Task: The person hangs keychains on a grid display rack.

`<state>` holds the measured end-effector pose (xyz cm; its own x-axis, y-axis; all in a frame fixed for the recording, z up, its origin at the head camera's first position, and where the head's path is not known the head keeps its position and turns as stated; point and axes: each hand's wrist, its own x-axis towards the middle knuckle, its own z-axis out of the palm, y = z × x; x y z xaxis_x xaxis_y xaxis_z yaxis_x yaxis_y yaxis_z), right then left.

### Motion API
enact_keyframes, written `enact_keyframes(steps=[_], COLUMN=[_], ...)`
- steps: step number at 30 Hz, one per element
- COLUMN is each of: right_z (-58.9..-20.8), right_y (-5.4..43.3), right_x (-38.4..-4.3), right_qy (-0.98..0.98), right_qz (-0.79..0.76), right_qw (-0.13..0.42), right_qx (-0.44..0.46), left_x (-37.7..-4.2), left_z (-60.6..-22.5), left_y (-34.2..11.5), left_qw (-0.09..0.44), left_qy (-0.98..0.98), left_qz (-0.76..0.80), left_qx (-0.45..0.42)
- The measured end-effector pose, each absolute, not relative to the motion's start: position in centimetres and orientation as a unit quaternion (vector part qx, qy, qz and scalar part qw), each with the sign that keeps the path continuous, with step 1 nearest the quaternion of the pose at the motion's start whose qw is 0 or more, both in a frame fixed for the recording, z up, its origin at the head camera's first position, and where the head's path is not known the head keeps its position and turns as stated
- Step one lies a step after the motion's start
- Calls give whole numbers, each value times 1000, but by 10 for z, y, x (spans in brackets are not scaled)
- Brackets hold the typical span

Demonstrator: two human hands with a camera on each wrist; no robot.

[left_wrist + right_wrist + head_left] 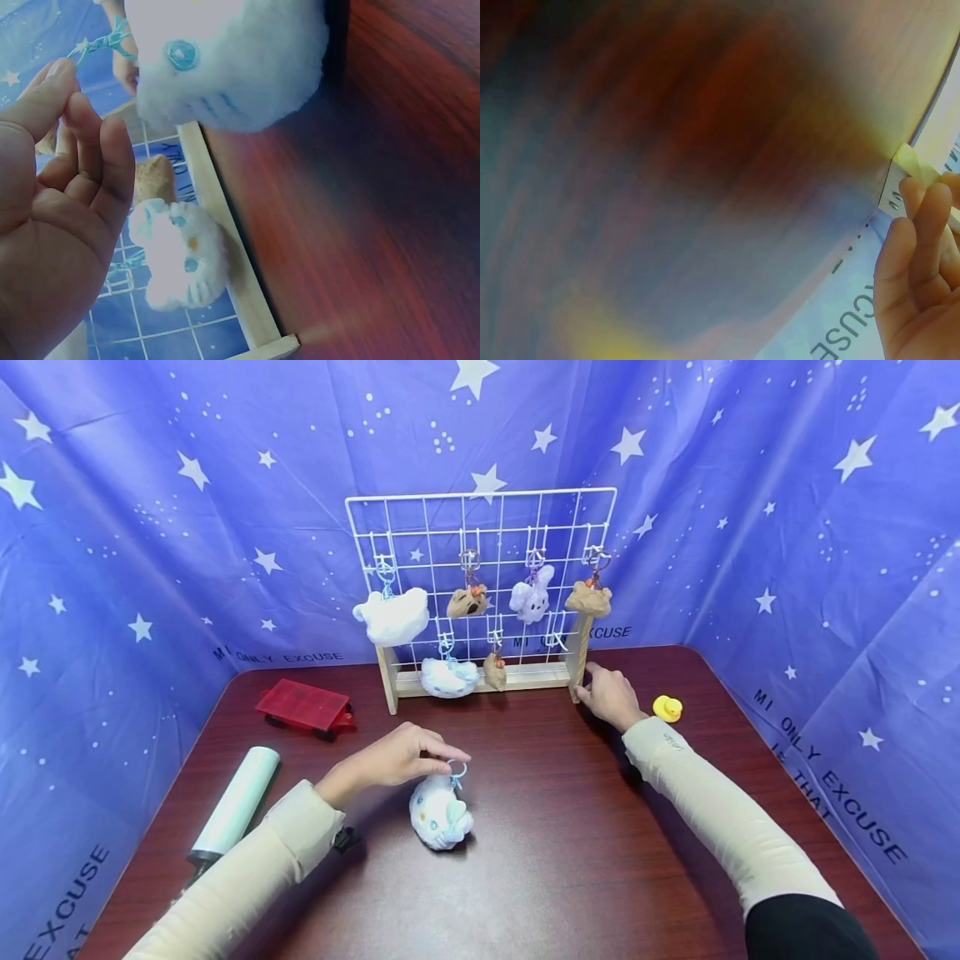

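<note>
In the head view my left hand (401, 756) pinches the light blue ring (458, 768) of a white plush keychain (435, 814) between thumb and index finger. The plush cat-like head with its pale blue bow hangs low over the table. The left wrist view shows its white fur (247, 82) and blue eye close up, beside the left hand (67, 165). At the rack's right end, my right hand (611, 693) grips the wooden foot (577, 681), thumb in front. Several plush keychains hang from hooks on the white wire rack (502, 531), among them a white plush (395, 617).
A red toy cart (306, 706) stands at the table's back left. Nearer lies a pale green hand pump (236, 802). A yellow rubber duck (667, 708) sits right of my right hand. One lower hook (557, 639) at the right holds no keychain. Blue star-printed curtains surround the table.
</note>
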<state>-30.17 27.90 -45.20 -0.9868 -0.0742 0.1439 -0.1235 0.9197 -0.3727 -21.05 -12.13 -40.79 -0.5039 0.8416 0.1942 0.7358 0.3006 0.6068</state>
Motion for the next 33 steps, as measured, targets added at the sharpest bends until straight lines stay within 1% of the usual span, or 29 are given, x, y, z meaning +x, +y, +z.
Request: enact_keyframes(steps=[4,9,24,33], right_z=[-452,-452,-451,-451], right_y=[279,279,279,279], right_x=[-301,-301,-302,-302], right_qy=[-978,-978,-977,-978], right_qz=[193,193,194,193], right_qw=[67,65,65,61], right_qx=[51,50,53,48], left_x=[-213,-214,-224,-227], left_z=[-406,-404,-398,-394], left_y=[-117,-110,-92,-82], left_qw=[65,65,37,12], left_qy=[800,801,806,819], left_qz=[325,325,328,349], left_qx=[500,498,491,455])
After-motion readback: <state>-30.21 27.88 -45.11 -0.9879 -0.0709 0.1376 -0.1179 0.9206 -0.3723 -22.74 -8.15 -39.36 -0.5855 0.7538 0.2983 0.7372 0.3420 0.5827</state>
